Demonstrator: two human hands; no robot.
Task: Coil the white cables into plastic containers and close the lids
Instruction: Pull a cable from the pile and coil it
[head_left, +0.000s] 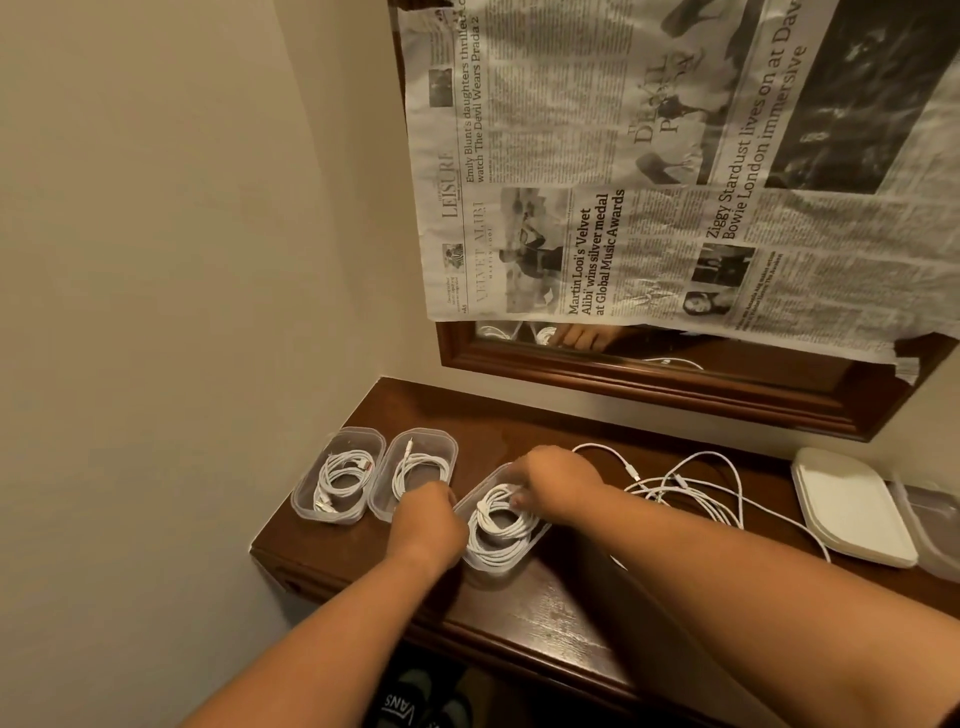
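- Three open tubs on the dark wooden shelf, all lidless, each with a white coil inside.
- Landmark: third tub, the one nearest the shelf's front edge, long axis running from front edge back toward the mirror frame.
- First tub and second tub side by side, left of the third tub, touching or nearly so.
- Right hand over the far end of the third tub, fingers curled down onto the coiled cable, pressing it in; grip narrow.
- Left hand at the third tub's left rim, fingers curled shut; can't tell whether gripping the rim or just bracing.
- Loose cable tangle right of the third tub, uncoiled, sprawled toward the lids.
- Stack of white lids further right, well apart from the third tub, with another clear tub just beyond.
- Judgement: lids and tangle both lie to the right, so right hand nearer for the next reach; left stays as the brace.
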